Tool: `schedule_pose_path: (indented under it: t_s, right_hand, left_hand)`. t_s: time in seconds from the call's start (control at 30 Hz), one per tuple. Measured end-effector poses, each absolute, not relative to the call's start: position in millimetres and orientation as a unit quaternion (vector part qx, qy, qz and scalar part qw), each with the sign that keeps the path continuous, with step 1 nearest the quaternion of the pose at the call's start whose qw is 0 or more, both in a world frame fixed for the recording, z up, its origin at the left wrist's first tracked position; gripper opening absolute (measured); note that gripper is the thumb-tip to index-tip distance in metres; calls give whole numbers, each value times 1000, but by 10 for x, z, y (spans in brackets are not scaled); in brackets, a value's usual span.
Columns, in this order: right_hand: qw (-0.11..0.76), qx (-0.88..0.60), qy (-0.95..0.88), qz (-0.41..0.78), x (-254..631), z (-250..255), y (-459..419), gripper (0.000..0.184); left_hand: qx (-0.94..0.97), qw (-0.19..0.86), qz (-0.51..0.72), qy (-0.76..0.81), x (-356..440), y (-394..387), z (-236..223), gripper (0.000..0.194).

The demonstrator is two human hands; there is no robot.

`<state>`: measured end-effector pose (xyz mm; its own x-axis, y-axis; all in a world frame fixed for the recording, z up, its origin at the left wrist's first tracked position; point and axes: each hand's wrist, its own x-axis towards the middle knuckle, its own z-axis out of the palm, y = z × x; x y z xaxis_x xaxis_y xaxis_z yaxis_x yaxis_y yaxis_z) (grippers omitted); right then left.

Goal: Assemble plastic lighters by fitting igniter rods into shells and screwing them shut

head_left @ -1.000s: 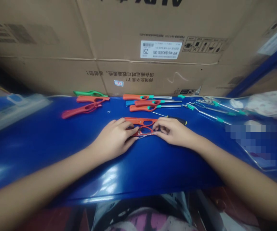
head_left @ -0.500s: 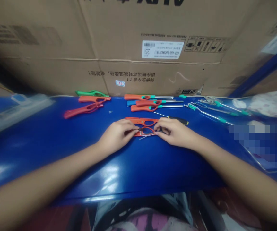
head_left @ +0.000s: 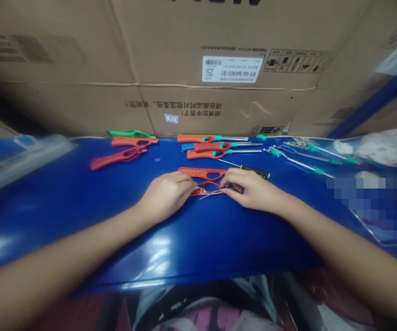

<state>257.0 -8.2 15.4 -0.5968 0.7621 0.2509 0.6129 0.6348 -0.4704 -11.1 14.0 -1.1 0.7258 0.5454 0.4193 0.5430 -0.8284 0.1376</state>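
Between my hands lies an open orange lighter casing half [head_left: 210, 185] with a finger loop, a pale wire and some dark parts in it. My left hand [head_left: 165, 195] is closed at its handle end, covering that part. With thumb and fingers, my right hand [head_left: 250, 188] pinches its front end; what else is in the pinch is hidden. A thin grey rod [head_left: 205, 196] sticks out below the casing. Just behind lies a second orange casing half [head_left: 200, 173], partly covered by my right hand. A screwdriver [head_left: 255, 170] with a black and yellow handle rests behind my right hand.
Assembled lighters [head_left: 207, 155] lie at the back of the blue table [head_left: 184, 248]. Green and red handle shells [head_left: 122, 158] are at back left, near small screws [head_left: 157, 160]. Metal lighter tubes [head_left: 302, 165] lie at right. A large cardboard box [head_left: 98, 105] stands behind.
My left fingers have closed in further over the handle end of the casing, hiding the fingertips more. My right hand keeps its pinch almost unmoved. The view has shifted very slightly.
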Motion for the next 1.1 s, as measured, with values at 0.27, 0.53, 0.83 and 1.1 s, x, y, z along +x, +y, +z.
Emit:
schedule_pose_path:
  t_s: [0.27, 0.53, 0.83, 1.1]
  right_hand:
    - [224, -397, -875, 163, 2570, 152, -66, 5]
    - [244, -437, -846, 185, 2643, 163, -50, 9]
    - [237, -439, -849, 176, 2625, 157, -44, 10]
    - [217, -448, -844, 199, 2629, 161, -33, 10]
  left_hand:
    - [930, -89, 167, 314, -96, 81, 92, 30]
    - [928, -76, 174, 322, -104, 45, 124, 28]
    - [888, 110, 268, 358, -89, 124, -6, 15]
    - [893, 93, 258, 356, -92, 139, -6, 18]
